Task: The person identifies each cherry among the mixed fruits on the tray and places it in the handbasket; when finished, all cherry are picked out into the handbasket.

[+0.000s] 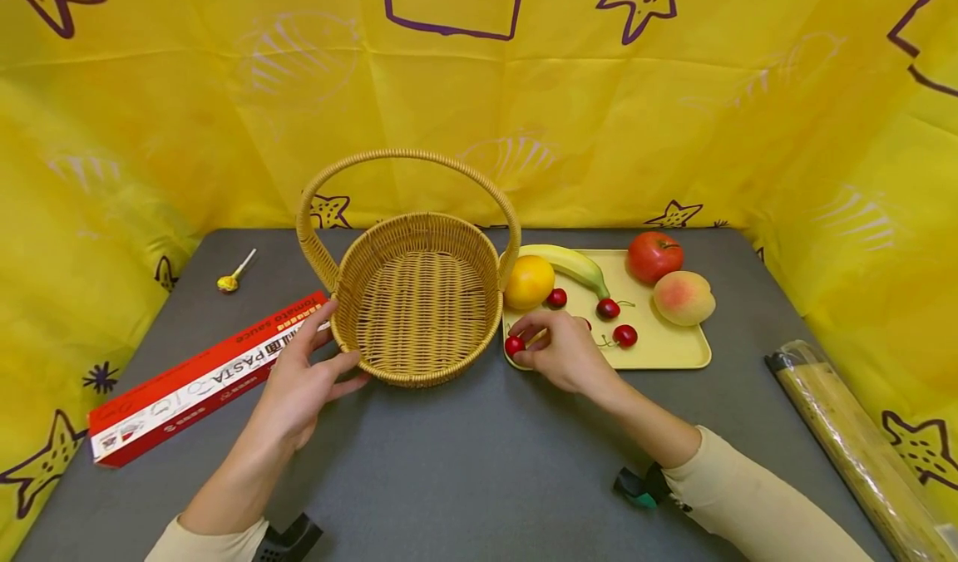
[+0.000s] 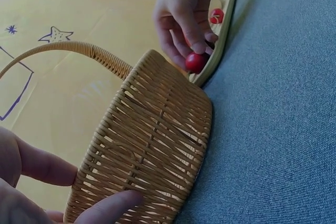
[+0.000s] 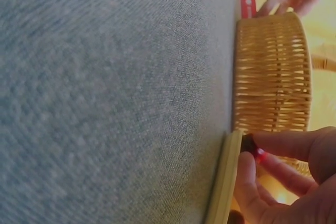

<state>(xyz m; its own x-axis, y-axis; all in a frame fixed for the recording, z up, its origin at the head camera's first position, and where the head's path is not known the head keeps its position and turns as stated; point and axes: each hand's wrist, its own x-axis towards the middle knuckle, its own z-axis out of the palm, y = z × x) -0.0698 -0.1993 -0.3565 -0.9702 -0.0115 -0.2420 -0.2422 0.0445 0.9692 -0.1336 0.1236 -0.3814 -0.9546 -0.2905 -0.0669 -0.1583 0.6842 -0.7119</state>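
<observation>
Right hand (image 1: 565, 352) angles inward over the tray (image 1: 677, 351), pinching a red cherry (image 1: 513, 346).

The head view looks forward and down over the table (image 1: 449, 479). The wrist views, low, near and tipped sideways, face the basket (image 2: 149, 140) from its left and right, sharing it, the tray (image 1: 669, 347), left hand (image 1: 305, 377) and right hand (image 1: 566, 351).

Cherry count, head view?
5: one at the right hand's fingertips, one beside the orange, one at the banana's tip, one left of the peach, one mostly hidden behind that hand. More may be hidden there.
</observation>
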